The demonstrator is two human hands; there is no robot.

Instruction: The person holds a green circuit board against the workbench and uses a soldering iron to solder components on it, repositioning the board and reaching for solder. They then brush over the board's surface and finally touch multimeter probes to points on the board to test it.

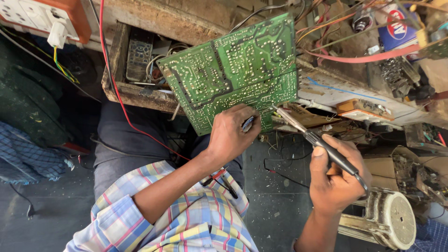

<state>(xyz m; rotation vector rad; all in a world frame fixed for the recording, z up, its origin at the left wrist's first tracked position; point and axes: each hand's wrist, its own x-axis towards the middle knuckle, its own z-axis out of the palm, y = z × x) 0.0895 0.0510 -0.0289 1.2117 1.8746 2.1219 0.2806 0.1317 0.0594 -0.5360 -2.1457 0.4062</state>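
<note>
Checked sleeves are framing both hands: right hand point(337, 179) is gripping a soldering iron point(322, 147), left hand point(228, 135) is pinching a small tool against the tilted green circuit board point(233, 70). Steadying the board firmly should be helping tip accuracy.

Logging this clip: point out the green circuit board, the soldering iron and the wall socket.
green circuit board point(233, 65), head view, middle of solder side
soldering iron point(338, 158), head view, black handle
wall socket point(28, 11), head view, white faceplate

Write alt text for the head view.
A person's left hand steadies a green circuit board at its lower edge while the right hand holds a soldering iron with its tip at the board, above a cluttered wooden workbench strewn with wires.
</note>
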